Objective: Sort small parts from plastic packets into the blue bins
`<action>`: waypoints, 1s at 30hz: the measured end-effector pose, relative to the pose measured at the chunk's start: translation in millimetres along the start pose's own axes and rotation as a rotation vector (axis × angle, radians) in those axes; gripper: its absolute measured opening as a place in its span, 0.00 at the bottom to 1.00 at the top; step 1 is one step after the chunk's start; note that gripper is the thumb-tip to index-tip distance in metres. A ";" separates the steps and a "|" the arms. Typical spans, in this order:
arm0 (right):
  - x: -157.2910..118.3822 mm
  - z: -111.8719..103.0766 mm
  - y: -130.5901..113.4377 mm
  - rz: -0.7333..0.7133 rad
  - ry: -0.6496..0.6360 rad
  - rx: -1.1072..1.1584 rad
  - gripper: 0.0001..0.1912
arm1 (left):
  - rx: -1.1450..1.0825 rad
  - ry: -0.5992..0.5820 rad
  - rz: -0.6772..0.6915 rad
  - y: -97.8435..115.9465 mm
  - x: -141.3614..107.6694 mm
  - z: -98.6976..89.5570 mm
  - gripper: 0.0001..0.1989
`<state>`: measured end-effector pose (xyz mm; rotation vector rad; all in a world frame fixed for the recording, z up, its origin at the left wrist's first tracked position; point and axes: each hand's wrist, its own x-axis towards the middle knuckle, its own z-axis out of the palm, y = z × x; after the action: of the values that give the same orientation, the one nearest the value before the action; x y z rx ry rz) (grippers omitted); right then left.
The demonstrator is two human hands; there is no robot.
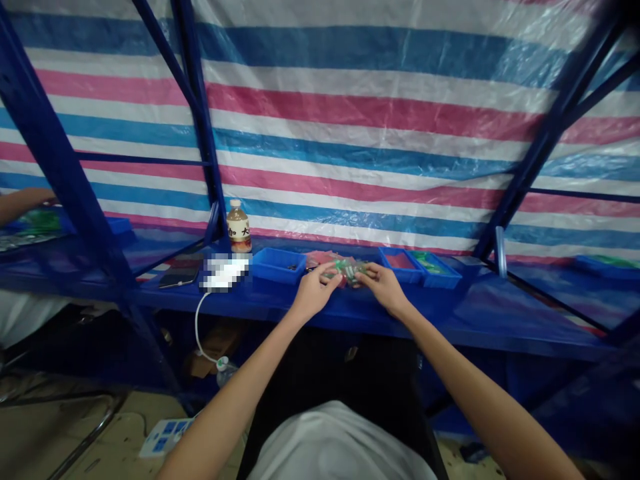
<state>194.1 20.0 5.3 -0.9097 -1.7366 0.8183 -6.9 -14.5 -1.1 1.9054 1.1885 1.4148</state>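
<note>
Between my hands, just above the blue shelf, is a small clear plastic packet with green on it and small dark contents. My left hand pinches its left side with thumb and fingers. On the other side my right hand grips the packet's right end. Reddish packets lie on the shelf just behind my fingers. Close by on the left stands a blue tray holding a few small dark pieces. To the right sit a blue bin with red packets and another with green packets.
A drink bottle stands at the back left, near a blurred-out white item with a cable and a dark phone-like slab. Blue metal posts frame the shelf. Another person's arm shows at far left.
</note>
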 end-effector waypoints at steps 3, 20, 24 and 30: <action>-21.7 1.5 4.3 0.069 -0.069 0.158 0.13 | -0.068 -0.119 -0.008 -6.6 -0.1 11.5 0.19; -34.4 -3.4 -3.7 0.001 -0.138 0.075 0.15 | -0.317 -0.231 -0.138 -8.1 -5.4 1.4 0.16; -33.6 -4.0 -0.5 0.033 -0.115 0.110 0.16 | -0.341 -0.253 -0.170 -8.2 -4.4 0.9 0.16; -32.5 -5.8 -1.7 0.022 -0.103 0.043 0.18 | -0.335 -0.253 -0.166 -7.4 -3.7 2.2 0.16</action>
<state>207.3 -8.1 -6.0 -0.8719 -1.7937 0.9276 -7.8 -13.6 -9.5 1.6532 0.9029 1.1610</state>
